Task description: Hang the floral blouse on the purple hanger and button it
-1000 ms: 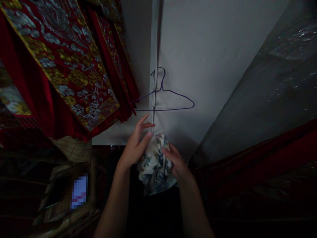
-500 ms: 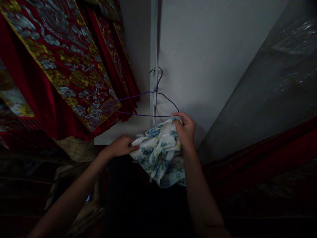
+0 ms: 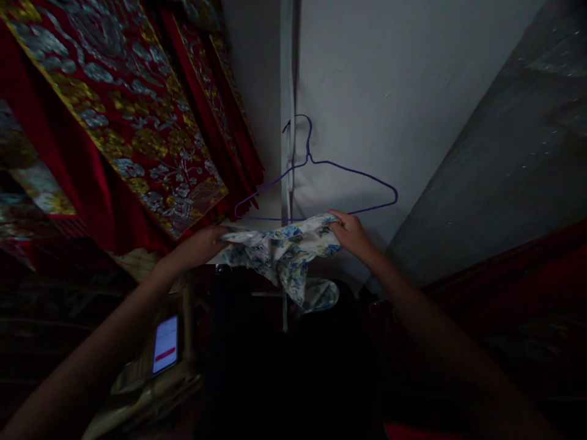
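Note:
A white garment with blue and yellowish flowers (image 3: 293,256) is stretched sideways between my two hands, its lower part hanging in folds. My left hand (image 3: 211,240) is closed on its left end. At the upper right corner, my right hand (image 3: 351,231) pinches the cloth between thumb and fingers. Just above the garment hangs a purple wire hanger (image 3: 362,173), its hook at a white vertical strip or cord on the wall. Nothing hangs on the hanger. What kind of garment it is, I cannot make out in the dim light.
Red cloth with gold and silver embroidery (image 3: 137,122) hangs at the left. Below it, a lit phone (image 3: 166,344) lies on a wooden or bamboo seat (image 3: 188,327). A grey plastic sheet (image 3: 499,159) slants down at the right beside the pale wall (image 3: 389,73).
My hands have moved apart, and the bunched garment is now spread wider between them. The hanger has turned to face me more squarely. More of the phone shows.

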The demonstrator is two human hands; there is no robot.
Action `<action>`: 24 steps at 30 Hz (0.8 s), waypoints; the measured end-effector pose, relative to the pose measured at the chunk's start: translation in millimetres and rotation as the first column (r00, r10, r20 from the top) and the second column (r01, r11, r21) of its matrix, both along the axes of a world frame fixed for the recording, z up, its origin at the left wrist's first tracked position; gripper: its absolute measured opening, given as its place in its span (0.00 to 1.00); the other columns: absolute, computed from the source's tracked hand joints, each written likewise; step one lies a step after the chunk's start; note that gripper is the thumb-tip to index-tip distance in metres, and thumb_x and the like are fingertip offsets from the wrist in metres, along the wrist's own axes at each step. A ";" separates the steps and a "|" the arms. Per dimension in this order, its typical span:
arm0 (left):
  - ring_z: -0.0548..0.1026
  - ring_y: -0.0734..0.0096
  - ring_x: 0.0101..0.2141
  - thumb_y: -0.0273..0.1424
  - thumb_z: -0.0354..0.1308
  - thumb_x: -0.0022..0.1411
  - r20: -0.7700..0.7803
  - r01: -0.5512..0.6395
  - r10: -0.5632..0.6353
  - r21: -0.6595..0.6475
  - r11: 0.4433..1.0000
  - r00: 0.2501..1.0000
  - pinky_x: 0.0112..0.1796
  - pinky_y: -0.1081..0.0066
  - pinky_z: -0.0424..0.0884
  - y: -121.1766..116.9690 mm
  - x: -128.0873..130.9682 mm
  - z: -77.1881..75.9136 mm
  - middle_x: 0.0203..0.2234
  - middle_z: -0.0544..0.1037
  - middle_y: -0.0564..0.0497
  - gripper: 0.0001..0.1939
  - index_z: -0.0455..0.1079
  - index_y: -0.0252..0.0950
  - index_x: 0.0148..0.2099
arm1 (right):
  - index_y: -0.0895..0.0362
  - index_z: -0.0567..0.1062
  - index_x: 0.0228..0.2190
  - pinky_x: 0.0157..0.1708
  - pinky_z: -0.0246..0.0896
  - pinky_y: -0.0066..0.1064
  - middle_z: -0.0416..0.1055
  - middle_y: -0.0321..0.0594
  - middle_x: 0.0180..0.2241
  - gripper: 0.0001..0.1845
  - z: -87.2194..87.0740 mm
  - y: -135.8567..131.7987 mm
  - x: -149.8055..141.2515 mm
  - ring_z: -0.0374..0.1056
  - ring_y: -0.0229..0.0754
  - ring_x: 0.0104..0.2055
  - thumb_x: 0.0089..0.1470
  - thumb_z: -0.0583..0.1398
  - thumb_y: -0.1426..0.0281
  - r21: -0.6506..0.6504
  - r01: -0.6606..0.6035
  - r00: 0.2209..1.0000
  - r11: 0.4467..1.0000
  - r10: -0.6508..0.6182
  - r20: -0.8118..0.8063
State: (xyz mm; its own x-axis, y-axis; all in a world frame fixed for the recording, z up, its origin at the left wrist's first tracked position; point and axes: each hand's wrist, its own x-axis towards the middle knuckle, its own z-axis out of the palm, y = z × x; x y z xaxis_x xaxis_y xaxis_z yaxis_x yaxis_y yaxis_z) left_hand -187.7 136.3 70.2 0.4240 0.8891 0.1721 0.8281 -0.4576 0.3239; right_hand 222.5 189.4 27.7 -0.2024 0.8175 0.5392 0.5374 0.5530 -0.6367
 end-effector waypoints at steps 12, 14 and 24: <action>0.75 0.64 0.41 0.37 0.51 0.66 0.292 0.199 -0.276 0.268 0.943 0.916 0.43 0.67 0.69 50.8 83.7 70.4 0.40 0.78 0.47 0.19 0.68 0.33 0.55 | 0.55 0.78 0.45 0.31 0.60 0.29 0.77 0.37 0.34 0.22 33.0 -43.5 -7.5 0.69 0.40 0.32 0.49 0.54 0.74 -0.096 -0.156 0.986 0.983 0.160 0.043; 0.75 0.65 0.37 0.39 0.47 0.69 0.247 0.207 -0.264 0.235 0.950 0.932 0.41 0.69 0.69 56.9 77.0 71.1 0.36 0.78 0.48 0.18 0.72 0.33 0.49 | 0.53 0.72 0.57 0.25 0.58 0.29 0.77 0.36 0.31 0.33 45.7 -52.6 10.4 0.66 0.39 0.26 0.48 0.56 0.75 -0.081 -0.033 0.997 0.996 0.038 0.065; 0.72 0.61 0.43 0.40 0.45 0.70 0.107 0.160 -0.217 0.389 0.907 0.970 0.48 0.64 0.68 61.4 48.7 82.7 0.40 0.74 0.45 0.18 0.71 0.35 0.44 | 0.55 0.81 0.30 0.27 0.66 0.32 0.78 0.38 0.27 0.11 105.7 -42.1 85.5 0.72 0.43 0.29 0.40 0.70 0.66 -0.338 -0.044 0.988 0.940 -0.010 -0.155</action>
State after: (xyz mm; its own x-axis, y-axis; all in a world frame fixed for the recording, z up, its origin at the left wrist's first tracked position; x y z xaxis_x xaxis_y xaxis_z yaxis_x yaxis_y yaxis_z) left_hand -139.0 197.7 152.9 0.5222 0.6528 0.5488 0.6717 -0.7113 0.2070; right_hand 307.9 147.3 133.4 -0.1554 0.9543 0.2552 0.4115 0.2974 -0.8615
